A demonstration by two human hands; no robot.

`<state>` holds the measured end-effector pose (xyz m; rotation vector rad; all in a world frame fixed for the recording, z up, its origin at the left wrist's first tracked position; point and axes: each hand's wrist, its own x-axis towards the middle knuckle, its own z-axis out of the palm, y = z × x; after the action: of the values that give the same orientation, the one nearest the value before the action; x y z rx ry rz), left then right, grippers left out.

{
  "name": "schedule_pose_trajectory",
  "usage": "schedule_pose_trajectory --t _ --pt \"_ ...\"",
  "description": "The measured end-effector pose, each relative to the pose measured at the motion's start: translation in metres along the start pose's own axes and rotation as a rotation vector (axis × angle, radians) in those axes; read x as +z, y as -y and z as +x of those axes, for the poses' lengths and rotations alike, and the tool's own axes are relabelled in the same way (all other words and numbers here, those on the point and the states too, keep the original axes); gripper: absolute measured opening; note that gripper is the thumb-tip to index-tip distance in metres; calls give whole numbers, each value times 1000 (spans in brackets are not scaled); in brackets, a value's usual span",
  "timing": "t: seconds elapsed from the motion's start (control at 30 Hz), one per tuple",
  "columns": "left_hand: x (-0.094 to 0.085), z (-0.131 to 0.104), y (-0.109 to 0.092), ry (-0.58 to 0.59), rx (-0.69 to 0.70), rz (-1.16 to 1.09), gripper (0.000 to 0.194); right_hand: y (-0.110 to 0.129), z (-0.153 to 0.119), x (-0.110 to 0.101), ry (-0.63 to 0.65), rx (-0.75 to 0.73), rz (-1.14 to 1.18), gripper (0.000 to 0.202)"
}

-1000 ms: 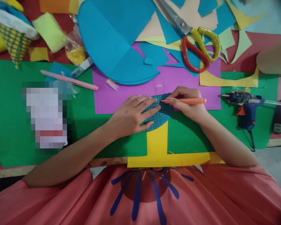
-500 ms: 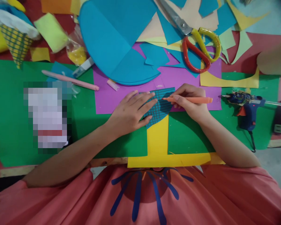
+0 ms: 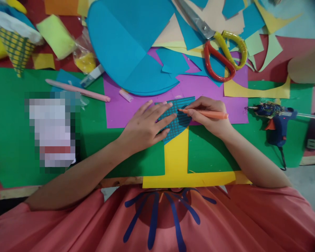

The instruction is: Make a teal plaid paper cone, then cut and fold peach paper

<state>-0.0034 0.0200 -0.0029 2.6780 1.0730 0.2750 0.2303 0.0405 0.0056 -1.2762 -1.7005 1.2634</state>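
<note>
Right hand [image 3: 213, 123] has shifted left, fingers pinching marker [image 3: 215, 114], glue gun [image 3: 277, 126] well apart; left hand [image 3: 146, 126], fingers spread, overlaps blue paper's [image 3: 175, 128] edge.

From the grid-lined blue paper [image 3: 179, 121], bare green sheet [image 3: 99, 115] leaves a lane at nine o'clock, between the left hand [image 3: 145, 124] and a pixelated object [image 3: 52, 129]. The right hand [image 3: 215, 123] blocks three o'clock, the glue gun [image 3: 277, 127] farther out; scissors [image 3: 211, 34] obstruct one o'clock, a pink pen [image 3: 78, 90] ten.
</note>
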Motion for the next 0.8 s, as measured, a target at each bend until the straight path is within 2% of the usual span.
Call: schedule_pose_trajectory --t 0.6,0.8 --pt "7 -2 3 -119 61 13 37 1 1 -4 90 12 -10 22" --pt "8 -2 4 -121 61 3 36 3 2 -4 -30 115 107 19"
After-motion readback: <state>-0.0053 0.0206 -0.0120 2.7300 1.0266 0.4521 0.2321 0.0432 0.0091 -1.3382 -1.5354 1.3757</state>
